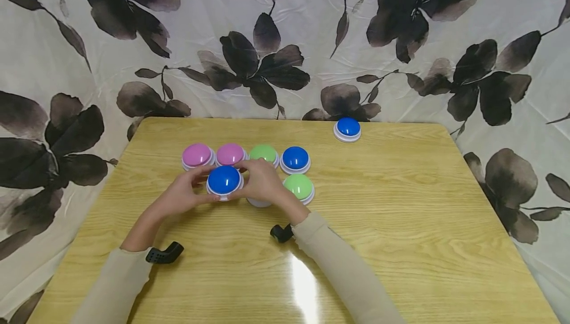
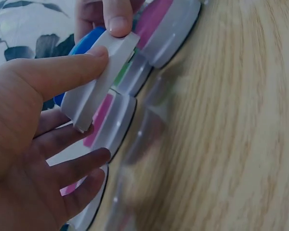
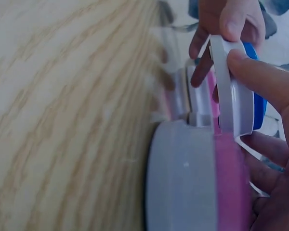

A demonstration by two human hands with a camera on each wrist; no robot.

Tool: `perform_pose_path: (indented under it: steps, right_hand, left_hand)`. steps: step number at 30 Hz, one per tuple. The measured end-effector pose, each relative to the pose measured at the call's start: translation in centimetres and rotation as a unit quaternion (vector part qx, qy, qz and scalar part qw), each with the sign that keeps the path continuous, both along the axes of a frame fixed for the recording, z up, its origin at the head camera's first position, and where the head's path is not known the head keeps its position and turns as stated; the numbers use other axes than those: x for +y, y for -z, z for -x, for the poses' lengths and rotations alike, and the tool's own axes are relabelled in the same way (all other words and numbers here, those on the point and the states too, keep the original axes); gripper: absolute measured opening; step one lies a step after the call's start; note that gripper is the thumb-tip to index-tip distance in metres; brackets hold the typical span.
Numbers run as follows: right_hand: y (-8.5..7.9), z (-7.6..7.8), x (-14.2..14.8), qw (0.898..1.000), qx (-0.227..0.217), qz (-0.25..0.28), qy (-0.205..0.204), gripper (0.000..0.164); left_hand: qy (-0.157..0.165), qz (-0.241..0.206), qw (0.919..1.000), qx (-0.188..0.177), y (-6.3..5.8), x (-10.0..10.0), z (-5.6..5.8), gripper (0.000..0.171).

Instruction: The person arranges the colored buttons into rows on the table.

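Observation:
Both hands hold a blue push button (image 1: 224, 180) with a white round base between them, raised off the table. My left hand (image 1: 184, 193) grips its left side, thumb (image 2: 82, 67) on the base. From the right, my right hand (image 1: 262, 180) pinches it, thumb (image 3: 260, 79) also on the base. Behind it stand two pink buttons (image 1: 196, 155) and a green button (image 1: 263, 153), partly covered by the hands. Below my right hand sits another button with a pink top (image 3: 233, 183); in the head view only its white base (image 1: 259, 203) shows.
A second blue button (image 1: 295, 159) ends the back row on the right, with another green button (image 1: 299, 187) in front of it. One more blue button (image 1: 347, 128) stands apart at the wooden table's (image 1: 401, 205) back edge. Floral cloth (image 1: 325, 67) hangs behind.

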State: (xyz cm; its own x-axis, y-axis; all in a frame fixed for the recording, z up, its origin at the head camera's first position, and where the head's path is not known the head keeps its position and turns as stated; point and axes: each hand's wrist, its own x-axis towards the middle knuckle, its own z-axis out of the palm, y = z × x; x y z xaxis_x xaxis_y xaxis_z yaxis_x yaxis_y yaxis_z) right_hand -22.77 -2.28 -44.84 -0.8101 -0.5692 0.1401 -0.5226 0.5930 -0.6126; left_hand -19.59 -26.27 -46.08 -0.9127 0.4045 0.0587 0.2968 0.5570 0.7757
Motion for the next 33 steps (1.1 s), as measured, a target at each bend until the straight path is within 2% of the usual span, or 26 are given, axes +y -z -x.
perform_pose_path:
  steps: [7,16,23,27,33]
  right_hand:
    - [0.9,0.5,-0.1,1.000,-0.011,-0.001,-0.002,0.071]
    - [1.0,0.4,-0.4,1.000,-0.030,-0.005,0.000,0.067]
    - [1.1,0.5,-0.4,0.999,-0.042,-0.014,0.004,0.068]
    - [1.3,0.4,-0.5,0.999,-0.032,-0.027,0.011,0.067]
    - [1.4,0.2,-0.5,0.999,-0.021,-0.042,0.015,0.067]
  left_hand:
    - [0.009,0.004,0.9999,-0.008,0.7,0.2,0.3,0.075]
    - [0.004,0.013,0.9999,0.001,1.1,-0.1,0.4,0.074]
    - [0.003,0.002,1.0000,-0.007,1.4,0.2,0.7,0.073]
    - [-0.001,0.001,0.9998,-0.021,1.6,0.2,0.7,0.073]
    - [0.003,0.002,0.9998,-0.022,1.7,0.1,0.5,0.072]
